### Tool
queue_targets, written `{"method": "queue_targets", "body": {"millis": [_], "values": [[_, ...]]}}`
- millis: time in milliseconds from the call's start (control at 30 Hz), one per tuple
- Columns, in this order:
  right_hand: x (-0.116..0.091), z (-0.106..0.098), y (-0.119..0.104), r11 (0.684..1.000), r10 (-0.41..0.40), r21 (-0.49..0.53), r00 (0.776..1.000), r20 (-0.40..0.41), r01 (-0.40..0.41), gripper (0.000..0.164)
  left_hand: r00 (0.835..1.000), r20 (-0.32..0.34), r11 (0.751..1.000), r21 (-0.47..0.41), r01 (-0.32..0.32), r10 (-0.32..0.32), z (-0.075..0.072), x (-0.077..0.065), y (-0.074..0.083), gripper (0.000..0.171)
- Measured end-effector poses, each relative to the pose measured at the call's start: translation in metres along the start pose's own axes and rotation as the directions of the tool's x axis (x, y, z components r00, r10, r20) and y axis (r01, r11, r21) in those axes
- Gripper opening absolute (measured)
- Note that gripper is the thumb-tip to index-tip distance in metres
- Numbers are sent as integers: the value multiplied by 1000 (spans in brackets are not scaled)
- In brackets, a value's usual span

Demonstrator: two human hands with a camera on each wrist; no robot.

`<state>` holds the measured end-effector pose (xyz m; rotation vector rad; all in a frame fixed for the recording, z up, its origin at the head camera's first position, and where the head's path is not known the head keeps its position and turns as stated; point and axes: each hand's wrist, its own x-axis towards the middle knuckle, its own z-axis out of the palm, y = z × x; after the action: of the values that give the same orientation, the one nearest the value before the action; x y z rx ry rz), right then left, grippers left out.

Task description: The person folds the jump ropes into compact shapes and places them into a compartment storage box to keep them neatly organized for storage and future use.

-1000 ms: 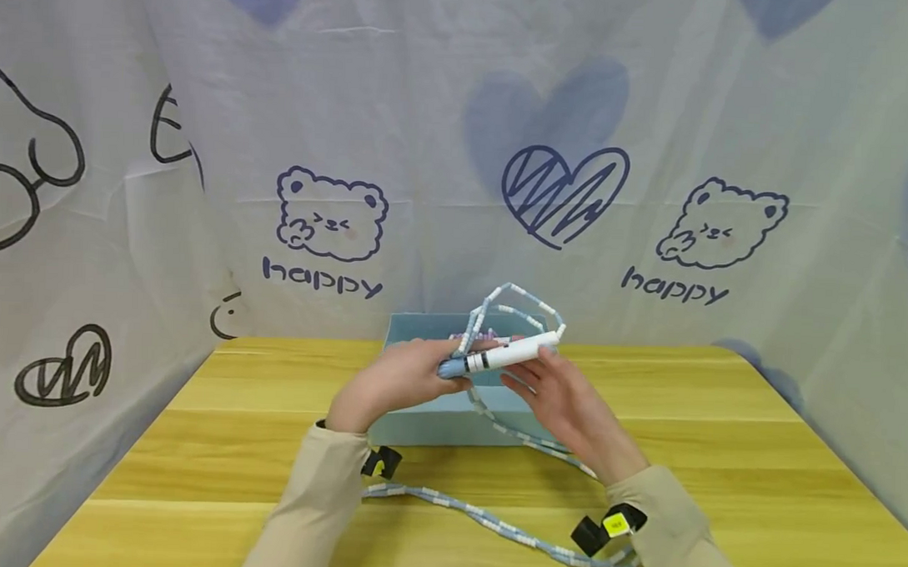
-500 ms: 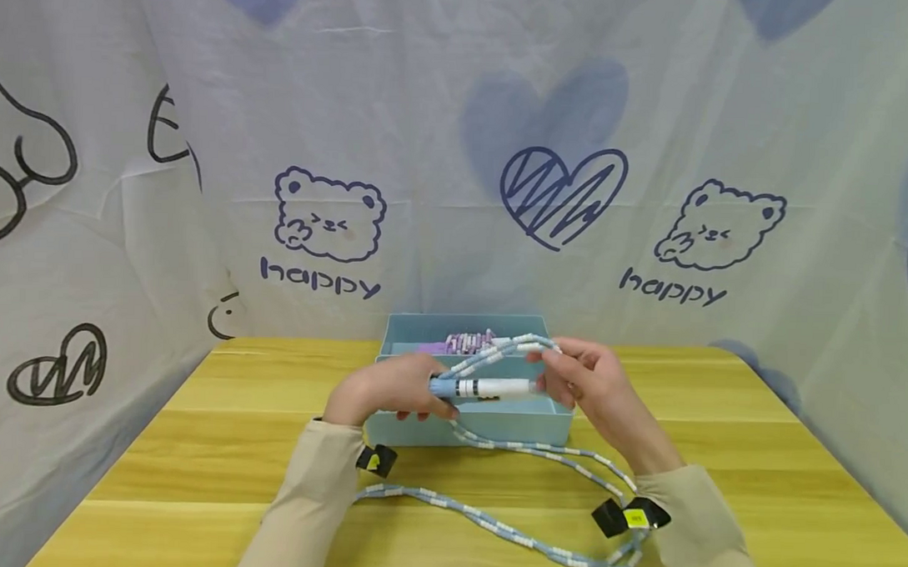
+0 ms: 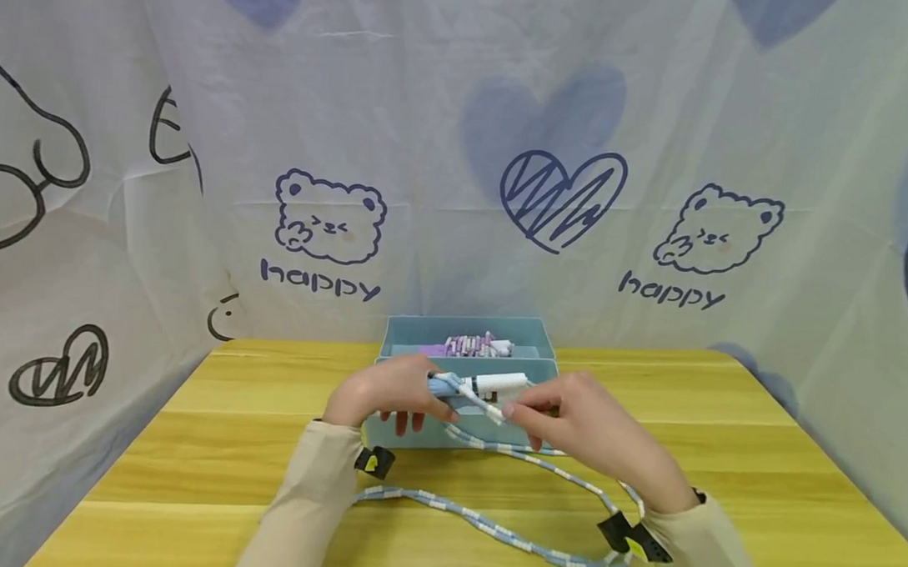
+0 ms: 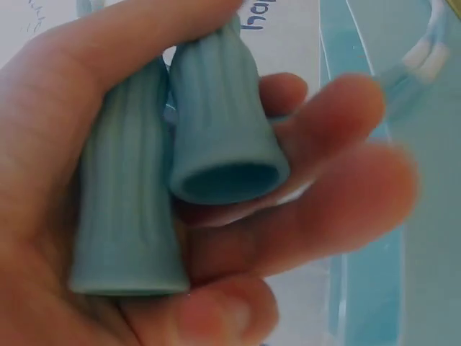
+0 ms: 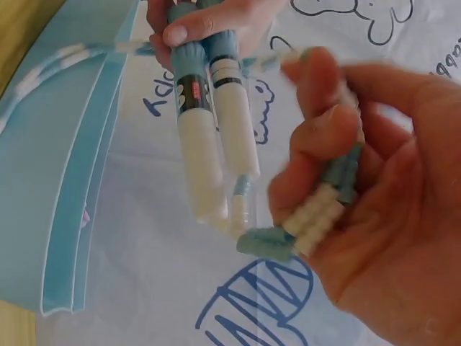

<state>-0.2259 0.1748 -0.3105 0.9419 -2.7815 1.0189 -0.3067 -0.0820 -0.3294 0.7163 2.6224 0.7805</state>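
In the head view my left hand (image 3: 390, 390) grips the two handles of a blue-and-white beaded jump rope (image 3: 505, 383), side by side above a light blue box. The left wrist view shows the ribbed, flared handle ends (image 4: 225, 119) between thumb and fingers. My right hand (image 3: 599, 426) pinches a doubled length of the beaded rope and holds it in front of the handles. In the right wrist view, beads (image 5: 317, 220) lie across the curled fingers, and rope runs out of the white handle tips (image 5: 202, 187).
The light blue box (image 3: 411, 432) has a front and a back compartment. A purple-and-white beaded rope bundle (image 3: 474, 345) lies in the back one. Loose beaded rope (image 3: 476, 518) trails over the wooden table (image 3: 192, 475). A printed cloth (image 3: 444, 150) hangs behind.
My right hand has swung the rope loop from above the handles to their right, then down and left across their front. The left hand keeps its hold as the handles level out.
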Motion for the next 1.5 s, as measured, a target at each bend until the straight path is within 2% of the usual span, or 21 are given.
{"method": "queue_targets", "body": {"millis": [133,200,333,500,600,667,733,800,900,967,1033,1133,1300,1400,1500], "values": [[-2,-3,2,998,-55,-39,998,36,57,37,996,44,989,-130,-73,79,-2,1,-12,26],[-1,-4,4,995,-52,-81,997,55,56,28,991,67,970,-220,-101,119,-4,1,-19,28],[6,0,12,980,-47,-188,996,78,61,19,983,103,922,-373,-105,154,-8,3,-26,32],[12,11,25,972,25,-236,996,84,-5,17,975,126,871,-481,-102,184,-9,3,-30,29],[15,17,33,967,91,-242,995,46,-77,12,971,127,855,-507,-112,203,-9,2,-30,29],[18,20,37,963,133,-236,991,2,-129,5,970,122,856,-502,-122,209,-8,2,-30,28],[19,21,41,961,177,-206,982,-61,-186,10,973,112,867,-483,-124,201,-7,2,-31,28],[21,21,44,961,217,-144,968,-128,-234,24,977,105,878,-464,-118,186,-7,2,-31,29],[22,20,48,958,262,-63,942,-212,-280,53,981,86,891,-438,-118,172,-6,2,-32,30],[23,20,50,952,288,-33,929,-233,-304,73,982,71,899,-417,-132,177,-6,4,-31,29],[24,20,51,947,303,-32,926,-224,-318,81,980,54,905,-396,-155,192,-5,6,-31,27],[25,23,53,949,303,-29,930,-207,-315,78,980,39,909,-382,-168,197,-4,8,-29,26],[26,28,55,961,267,-15,938,-220,-277,77,986,46,908,-399,-127,158,-2,7,-28,28],[27,32,53,969,237,-15,942,-236,-248,76,988,55,920,-375,-114,145,0,7,-27,29],[30,35,50,977,196,-29,948,-251,-210,61,987,71,935,-338,-109,141,0,6,-26,29]]}}
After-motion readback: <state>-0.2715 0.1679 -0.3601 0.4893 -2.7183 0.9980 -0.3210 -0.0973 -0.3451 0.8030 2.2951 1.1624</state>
